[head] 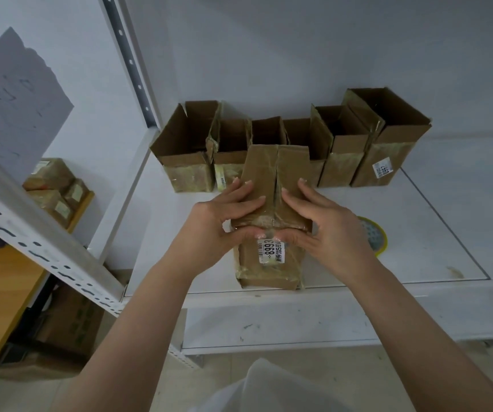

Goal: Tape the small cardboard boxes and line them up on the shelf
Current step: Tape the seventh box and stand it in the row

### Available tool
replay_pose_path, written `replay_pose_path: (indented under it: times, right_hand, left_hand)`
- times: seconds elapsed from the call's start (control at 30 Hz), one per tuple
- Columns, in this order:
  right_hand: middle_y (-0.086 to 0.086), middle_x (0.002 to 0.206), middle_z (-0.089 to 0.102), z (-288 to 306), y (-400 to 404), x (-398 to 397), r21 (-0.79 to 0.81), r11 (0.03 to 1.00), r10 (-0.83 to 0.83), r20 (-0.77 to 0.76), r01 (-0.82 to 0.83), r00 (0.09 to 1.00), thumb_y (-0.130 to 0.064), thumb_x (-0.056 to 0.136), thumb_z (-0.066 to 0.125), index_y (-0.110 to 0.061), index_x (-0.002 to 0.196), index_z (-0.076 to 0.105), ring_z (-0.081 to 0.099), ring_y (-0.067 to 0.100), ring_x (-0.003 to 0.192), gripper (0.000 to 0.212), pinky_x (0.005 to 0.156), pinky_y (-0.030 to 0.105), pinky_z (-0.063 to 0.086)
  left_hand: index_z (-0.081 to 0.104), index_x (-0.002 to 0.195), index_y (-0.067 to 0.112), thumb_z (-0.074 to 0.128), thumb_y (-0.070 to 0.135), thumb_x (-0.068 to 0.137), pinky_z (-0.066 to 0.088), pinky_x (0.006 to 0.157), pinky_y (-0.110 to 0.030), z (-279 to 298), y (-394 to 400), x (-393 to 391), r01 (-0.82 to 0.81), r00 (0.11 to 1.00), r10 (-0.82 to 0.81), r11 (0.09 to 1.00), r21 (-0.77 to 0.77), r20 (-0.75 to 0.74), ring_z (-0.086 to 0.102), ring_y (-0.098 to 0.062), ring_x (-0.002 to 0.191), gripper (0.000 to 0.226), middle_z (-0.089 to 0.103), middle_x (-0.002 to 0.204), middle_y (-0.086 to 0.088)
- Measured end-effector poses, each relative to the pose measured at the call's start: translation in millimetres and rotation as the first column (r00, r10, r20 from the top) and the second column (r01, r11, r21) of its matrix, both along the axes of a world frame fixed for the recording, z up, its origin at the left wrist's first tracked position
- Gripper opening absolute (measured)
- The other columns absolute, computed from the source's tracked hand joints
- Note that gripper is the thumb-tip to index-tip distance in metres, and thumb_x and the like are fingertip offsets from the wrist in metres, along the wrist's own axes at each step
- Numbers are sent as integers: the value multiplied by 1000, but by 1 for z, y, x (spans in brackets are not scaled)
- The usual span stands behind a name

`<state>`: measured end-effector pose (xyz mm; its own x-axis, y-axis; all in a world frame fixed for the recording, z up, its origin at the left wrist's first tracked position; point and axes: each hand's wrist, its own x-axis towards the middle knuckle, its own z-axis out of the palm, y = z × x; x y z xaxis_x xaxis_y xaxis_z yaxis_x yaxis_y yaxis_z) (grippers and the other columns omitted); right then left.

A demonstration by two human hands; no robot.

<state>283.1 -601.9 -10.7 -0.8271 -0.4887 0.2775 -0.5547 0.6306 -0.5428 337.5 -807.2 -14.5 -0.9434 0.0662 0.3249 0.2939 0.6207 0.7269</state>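
Head view of the white shelf (417, 233) during box taping. A small cardboard box (272, 209) stood at the front of the shelf, its two top flaps folded shut and meeting along a central seam. The left hand (224, 221) gripped the box's left side, fingers laid across the left flap and thumb curled onto the front face; the right hand (325, 221) gripped the right side in mirror fashion, fingers on the right flap and thumb on the front. Both thumbs lay just above a white printed label (272, 251) on the front face. Behind the box, a row of open-topped boxes (286, 144) stood along the back wall, their flaps upright, the rightmost bearing a white label. A roll of tape (373, 236) lay flat on the shelf just right of the right hand, partly hidden by it. Several taped parcels (55, 188) rested on a wooden surface beyond the shelf's perforated upright (129, 60), at left.
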Motion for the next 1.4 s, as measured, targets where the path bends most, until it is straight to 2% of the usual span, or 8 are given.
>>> replay_pose_path:
  times: [0.23,0.37,0.47,0.63,0.73,0.97,1.1,1.4]
  right_hand:
    - [21,136,55,-3,-8,6,44,999,3,-188,5,982,-51,79,54,-8,129,62,66,38,107,66,80,53,58]
    - [12,144,49,-3,-3,3,-15,1000,0,-100,-2,995,-64,75,50,-14,134,58,56,28,124,78,98,47,51]
    - [6,150,42,-4,-1,6,-52,999,-3,-44,1,999,-74,70,45,-19,138,54,49,21,132,88,106,38,43]
    - [10,150,40,-9,-8,10,-93,994,-53,-31,50,998,-49,80,64,-16,139,53,48,26,133,68,107,40,43]
    - [10,150,41,-4,-5,5,-121,990,-66,1,66,998,-32,82,74,-15,139,52,44,22,135,63,111,30,35]
    - [-7,133,57,24,0,0,-293,954,-31,121,66,992,-28,83,73,-17,135,56,45,-13,117,56,93,-3,33]
    - [-22,110,59,31,2,0,-302,951,-24,131,63,991,-29,84,71,-15,132,60,50,-30,85,51,76,-3,40]
    - [-35,96,56,32,10,-8,-311,947,-36,139,78,990,-27,83,73,-19,128,63,53,-28,85,47,72,-3,42]
  left_hand:
    - [63,123,1,74,14,79,38,111,-40,-14,11,-1,-102,971,75,989,-112,-226,42,-32,136,47,57,133,-17]
    - [60,130,9,69,30,81,41,111,-41,-12,1,-1,-29,990,18,997,-71,-142,36,-20,142,54,53,141,-8]
    - [57,134,10,73,17,84,42,110,-43,-14,0,1,-11,993,5,999,-51,-118,30,-17,144,53,48,146,-6]
    - [54,138,14,71,16,87,41,110,-34,-18,4,1,-15,992,11,999,-35,-123,29,-12,145,53,46,149,-2]
    - [45,143,26,53,33,96,41,105,-16,-10,-2,5,5,998,8,981,193,-69,33,-4,142,48,44,150,7]
    - [27,146,32,26,36,102,24,120,-31,10,10,-2,-21,996,45,963,270,-82,25,-16,147,44,34,156,0]
    - [28,144,38,19,41,100,26,118,-50,19,21,-6,36,999,-26,950,311,-38,27,-24,147,45,39,153,-4]
    - [41,132,12,29,57,96,43,104,-48,22,23,-12,152,984,-133,974,168,-118,46,-24,128,59,44,133,-11]
